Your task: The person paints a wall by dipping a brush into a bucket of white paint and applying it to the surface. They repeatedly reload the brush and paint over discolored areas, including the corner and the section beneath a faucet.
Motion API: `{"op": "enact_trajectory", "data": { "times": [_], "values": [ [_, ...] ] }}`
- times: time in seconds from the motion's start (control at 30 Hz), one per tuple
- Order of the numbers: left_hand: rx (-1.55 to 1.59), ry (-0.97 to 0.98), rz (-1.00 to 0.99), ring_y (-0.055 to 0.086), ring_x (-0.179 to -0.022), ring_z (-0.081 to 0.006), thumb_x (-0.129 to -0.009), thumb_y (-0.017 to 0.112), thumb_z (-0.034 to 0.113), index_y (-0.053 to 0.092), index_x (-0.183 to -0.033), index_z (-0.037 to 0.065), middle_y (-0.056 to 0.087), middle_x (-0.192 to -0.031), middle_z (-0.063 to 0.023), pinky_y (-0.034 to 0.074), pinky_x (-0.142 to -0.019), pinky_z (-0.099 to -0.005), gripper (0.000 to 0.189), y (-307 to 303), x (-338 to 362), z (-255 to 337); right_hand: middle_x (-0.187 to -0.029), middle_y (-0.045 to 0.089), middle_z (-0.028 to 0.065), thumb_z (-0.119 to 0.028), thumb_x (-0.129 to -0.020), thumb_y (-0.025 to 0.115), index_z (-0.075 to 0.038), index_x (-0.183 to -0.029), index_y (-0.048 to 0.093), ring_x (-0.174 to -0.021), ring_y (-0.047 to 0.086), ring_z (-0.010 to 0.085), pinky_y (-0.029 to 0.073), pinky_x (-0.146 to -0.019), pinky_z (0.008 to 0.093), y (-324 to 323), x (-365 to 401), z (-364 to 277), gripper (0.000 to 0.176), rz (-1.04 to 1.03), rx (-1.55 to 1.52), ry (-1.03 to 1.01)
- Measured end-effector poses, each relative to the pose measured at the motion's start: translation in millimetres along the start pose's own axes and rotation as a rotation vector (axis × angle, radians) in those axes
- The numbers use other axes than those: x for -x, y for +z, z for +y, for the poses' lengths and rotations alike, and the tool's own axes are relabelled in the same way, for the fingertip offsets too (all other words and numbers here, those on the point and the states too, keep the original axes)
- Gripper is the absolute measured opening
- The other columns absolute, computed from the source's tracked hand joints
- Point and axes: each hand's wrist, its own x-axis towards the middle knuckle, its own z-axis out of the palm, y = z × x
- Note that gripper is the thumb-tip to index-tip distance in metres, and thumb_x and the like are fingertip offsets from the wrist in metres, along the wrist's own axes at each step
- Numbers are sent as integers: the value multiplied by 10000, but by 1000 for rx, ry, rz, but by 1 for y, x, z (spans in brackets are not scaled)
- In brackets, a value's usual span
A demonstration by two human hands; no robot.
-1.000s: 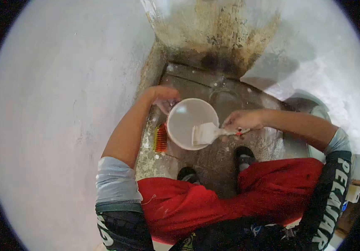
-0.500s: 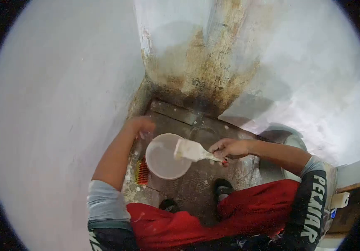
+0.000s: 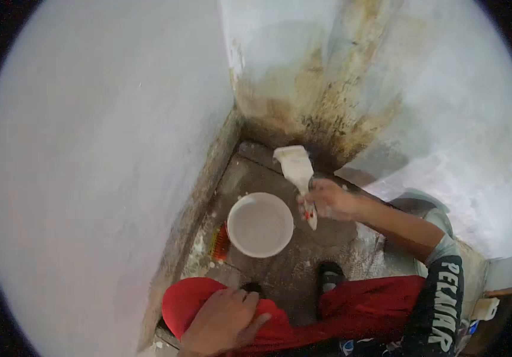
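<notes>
My right hand point(image 3: 331, 200) is closed round the handle of a wide, pale-coated paintbrush point(image 3: 297, 168). The brush is raised, its bristle end pointing toward the corner, beyond the bucket and apart from the walls. Below and left of it, a white bucket point(image 3: 260, 225) with whitish liquid stands on the floor. My left hand point(image 3: 223, 318) lies on my red-trousered knee point(image 3: 187, 303), fingers stretched out and holding nothing. Beside the bucket's left side is an orange-red bristled brush point(image 3: 221, 243), partly hidden by the bucket.
White walls meet at a corner with a brown, stained, peeling patch point(image 3: 333, 113). A pale round container point(image 3: 437, 220) stands by the right wall. The dark floor point(image 3: 279, 276) has white splashes. A small whitish block-shaped thing point(image 3: 485, 309) sits at far right.
My left hand has moved from beside the bucket back to my knee. My right hand has lifted the paintbrush from over the bucket toward the corner, turning its bristles away from me.
</notes>
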Motion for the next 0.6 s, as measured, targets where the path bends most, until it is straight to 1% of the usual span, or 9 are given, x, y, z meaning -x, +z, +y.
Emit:
{"op": "enact_trajectory", "data": {
  "times": [0.03, 0.07, 0.13, 0.23, 0.37, 0.43, 0.5, 0.53, 0.6],
  "values": [
    [-155, 9, -71, 624, -990, -387, -963, 546, 351, 514, -1296, 9, 628, -1074, -228, 496, -898, -487, 478, 2, 4, 2, -977, 596, 113, -18, -945, 509, 18, -1185, 447, -865, 637, 234, 549, -771, 424, 0, -11, -3, 250, -9, 28, -39],
    [-134, 2, -68, 624, -990, -387, -963, 546, 351, 514, -1296, 9, 628, -1074, -228, 496, -898, -487, 478, 4, 6, 4, -940, 563, 100, 1, -935, 475, 17, -1146, 424, -816, 599, 220, 530, -745, 410, 3, -24, -6, 218, 53, -25, -34],
    [52, 288, 39, 603, -1058, -382, -973, 516, 385, 504, -1303, 10, 604, -1147, -238, 482, -934, -474, 500, 2, 6, 8, -924, 569, 110, -19, -940, 481, 8, -1126, 433, -768, 604, 238, 532, -699, 413, 12, -41, -11, 193, 120, -48, -54],
    [67, 89, -19, 515, -1175, -402, -967, 524, 286, 475, -1337, -12, 543, -1280, -234, 415, -995, -455, 478, -4, 14, 13, -898, 568, 116, -37, -943, 476, -4, -1094, 443, -700, 602, 248, 530, -631, 410, 26, -47, -16, 158, 209, -81, -101],
    [19, 208, 4, 516, -1164, -378, -960, 535, 304, 479, -1331, -17, 555, -1245, -225, 408, -995, -458, 494, 1, 9, 4, -843, 556, 109, -48, -939, 456, -8, -1074, 438, -683, 596, 234, 518, -591, 396, 35, -16, -6, 141, 389, -33, -130],
    [64, 227, -64, 515, -1167, -381, -964, 529, 299, 480, -1328, -19, 555, -1253, -220, 398, -1005, -460, 486, 4, 1, 4, -763, 543, 96, -116, -959, 446, -20, -1050, 430, -605, 577, 217, 491, -502, 370, 24, -14, 14, 132, 467, -24, -200],
    [90, 260, -88, 514, -1167, -380, -964, 529, 304, 481, -1329, -17, 555, -1255, -218, 395, -1009, -463, 489, -6, -4, 8, -705, 527, 72, -196, -980, 425, -40, -1036, 416, -511, 535, 190, 432, -398, 343, 25, -17, 21, 166, 690, 240, -160],
    [122, 255, -94, 513, -1167, -379, -964, 530, 308, 482, -1331, -15, 555, -1257, -216, 392, -1014, -466, 491, -8, -6, 12, -693, 525, 64, -235, -989, 404, -55, -954, 432, -458, 499, 168, 374, -336, 328, 10, -29, 39, 186, 765, 168, -247],
    [122, 319, -122, 507, -1179, -374, -964, 528, 312, 477, -1336, -10, 551, -1266, -211, 385, -1025, -467, 495, -1, -11, 8, -684, 530, 62, -237, -984, 406, -53, -936, 456, -456, 496, 163, 379, -348, 316, -3, -34, 53, 196, 844, 132, -312]
  ]
}}
